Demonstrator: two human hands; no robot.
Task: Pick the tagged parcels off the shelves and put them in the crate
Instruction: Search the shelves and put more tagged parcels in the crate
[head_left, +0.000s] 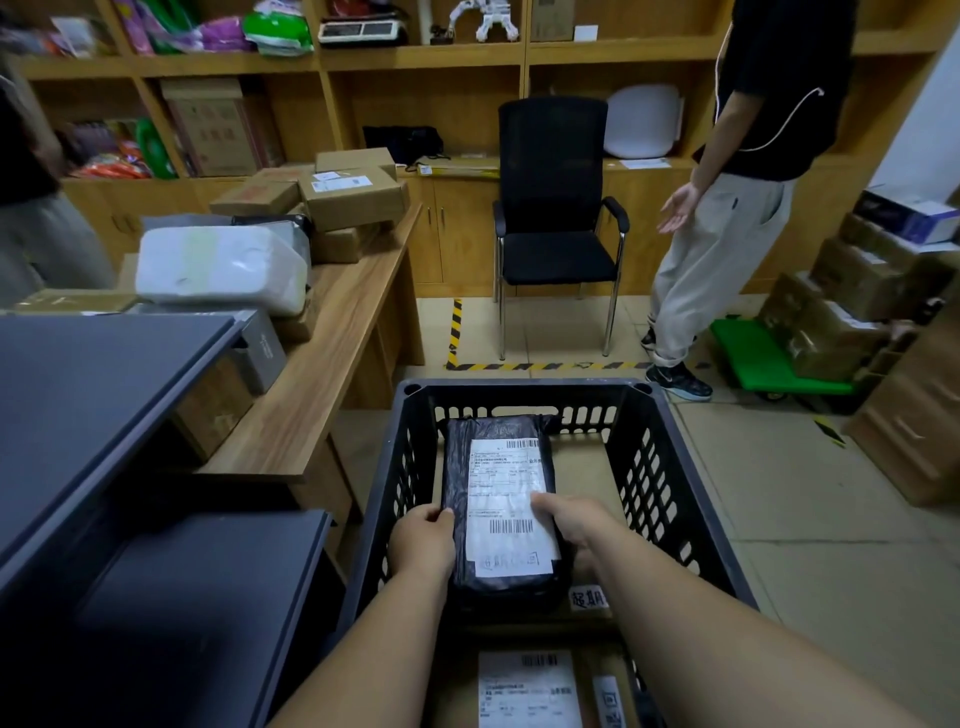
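Wooden shelving behind, tiled floor below. Black crate (524, 400) in front, one. Inside it: black-wrapped parcel (498, 519), one, labelled, pinched at near edges by left hand (423, 540) and right hand (574, 525). Likely light, soft-skinned, slippery film; best held by both long sides. Beneath: cardboard parcels, two at least.

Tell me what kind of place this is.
Probably a parcel pickup or mailroom office: labelled cardboard boxes piled on a wooden desk, wall shelving, and a black crate holding a black parcel.

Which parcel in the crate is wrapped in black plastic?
The black plastic-wrapped parcel held by both hands; the nearer brown cardboard parcel also bears a white label.
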